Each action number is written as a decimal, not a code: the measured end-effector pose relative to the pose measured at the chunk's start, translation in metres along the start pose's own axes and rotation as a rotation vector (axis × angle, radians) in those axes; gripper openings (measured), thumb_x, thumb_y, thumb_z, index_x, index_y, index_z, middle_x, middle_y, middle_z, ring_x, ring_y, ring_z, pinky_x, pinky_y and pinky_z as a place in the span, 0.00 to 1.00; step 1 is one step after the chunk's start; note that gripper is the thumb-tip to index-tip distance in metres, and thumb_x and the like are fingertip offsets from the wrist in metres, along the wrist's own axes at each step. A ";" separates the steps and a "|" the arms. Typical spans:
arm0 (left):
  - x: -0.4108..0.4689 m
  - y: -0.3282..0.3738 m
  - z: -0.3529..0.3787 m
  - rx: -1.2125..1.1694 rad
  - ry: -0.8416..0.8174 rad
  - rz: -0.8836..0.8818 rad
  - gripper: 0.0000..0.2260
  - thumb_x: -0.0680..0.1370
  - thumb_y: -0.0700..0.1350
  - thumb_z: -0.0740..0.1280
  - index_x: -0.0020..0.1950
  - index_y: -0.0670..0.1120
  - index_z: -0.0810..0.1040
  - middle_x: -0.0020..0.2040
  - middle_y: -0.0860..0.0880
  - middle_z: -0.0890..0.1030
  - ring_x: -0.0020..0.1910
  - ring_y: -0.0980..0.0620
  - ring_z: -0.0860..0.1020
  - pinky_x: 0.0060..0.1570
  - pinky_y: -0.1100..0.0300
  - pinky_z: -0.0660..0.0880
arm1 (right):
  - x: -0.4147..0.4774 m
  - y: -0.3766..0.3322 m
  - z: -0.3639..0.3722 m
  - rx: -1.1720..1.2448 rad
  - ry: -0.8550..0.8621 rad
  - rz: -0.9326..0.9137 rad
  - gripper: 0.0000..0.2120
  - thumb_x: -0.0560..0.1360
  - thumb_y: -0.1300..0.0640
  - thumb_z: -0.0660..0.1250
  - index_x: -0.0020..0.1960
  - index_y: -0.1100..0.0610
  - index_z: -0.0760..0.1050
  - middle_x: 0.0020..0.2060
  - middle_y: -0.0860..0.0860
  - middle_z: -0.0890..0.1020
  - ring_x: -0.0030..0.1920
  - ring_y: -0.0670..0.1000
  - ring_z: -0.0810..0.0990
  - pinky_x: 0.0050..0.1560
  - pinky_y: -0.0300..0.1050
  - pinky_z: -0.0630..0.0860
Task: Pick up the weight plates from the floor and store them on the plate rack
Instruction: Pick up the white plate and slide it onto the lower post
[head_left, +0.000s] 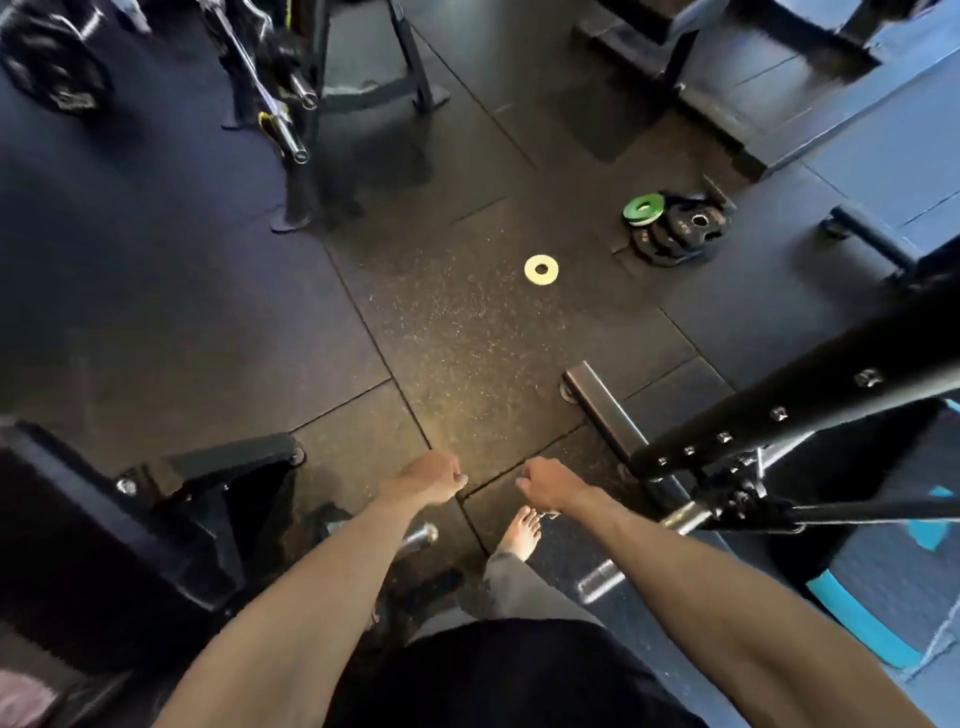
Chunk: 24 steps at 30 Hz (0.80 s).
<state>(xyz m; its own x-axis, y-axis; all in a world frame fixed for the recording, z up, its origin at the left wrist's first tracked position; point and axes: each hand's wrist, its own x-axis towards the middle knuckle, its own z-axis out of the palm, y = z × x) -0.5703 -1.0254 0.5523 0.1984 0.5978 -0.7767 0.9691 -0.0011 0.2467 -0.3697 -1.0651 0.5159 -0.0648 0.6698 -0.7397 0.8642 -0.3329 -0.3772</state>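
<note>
A small pale yellow plate (541, 269) lies flat on the black rubber floor ahead of me. Further right, a green plate (644, 208) leans on a pile of black plates (675, 236). The plate rack (291, 93) with chrome pegs and black plates stands at the upper left. My left hand (434, 475) and my right hand (543, 486) hang low in front of me, fingers loosely curled, holding nothing, well short of the yellow plate.
A black machine frame (779, 415) with bolts crosses the right side, its foot bar (602, 405) on the floor. A padded bench base (156, 499) sits at lower left. A large plate (57, 67) is at top left. My bare foot (522, 532) stands below my right hand.
</note>
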 end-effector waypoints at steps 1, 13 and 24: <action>0.013 0.008 -0.019 -0.009 0.017 -0.001 0.13 0.83 0.48 0.59 0.40 0.45 0.72 0.37 0.45 0.73 0.40 0.46 0.76 0.41 0.57 0.68 | 0.013 -0.002 -0.015 0.010 0.001 0.002 0.16 0.80 0.53 0.60 0.56 0.63 0.78 0.55 0.62 0.82 0.57 0.61 0.81 0.52 0.47 0.75; 0.190 0.071 -0.173 0.044 -0.035 0.098 0.09 0.83 0.48 0.58 0.46 0.46 0.73 0.37 0.47 0.71 0.31 0.52 0.71 0.33 0.58 0.64 | 0.159 -0.009 -0.183 0.141 0.035 0.135 0.13 0.80 0.54 0.60 0.48 0.61 0.79 0.48 0.58 0.84 0.52 0.58 0.83 0.53 0.48 0.76; 0.506 0.064 -0.212 -0.064 -0.163 -0.114 0.08 0.77 0.49 0.64 0.38 0.52 0.71 0.33 0.48 0.72 0.32 0.48 0.76 0.35 0.57 0.63 | 0.306 -0.012 -0.321 0.280 0.053 0.288 0.13 0.82 0.56 0.56 0.38 0.52 0.66 0.52 0.63 0.83 0.54 0.63 0.82 0.48 0.50 0.77</action>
<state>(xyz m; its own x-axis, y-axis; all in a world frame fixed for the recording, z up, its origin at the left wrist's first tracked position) -0.4391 -0.5531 0.2981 0.1139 0.4534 -0.8840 0.9764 0.1131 0.1839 -0.2401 -0.6428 0.4729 0.1925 0.5539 -0.8100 0.6733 -0.6751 -0.3015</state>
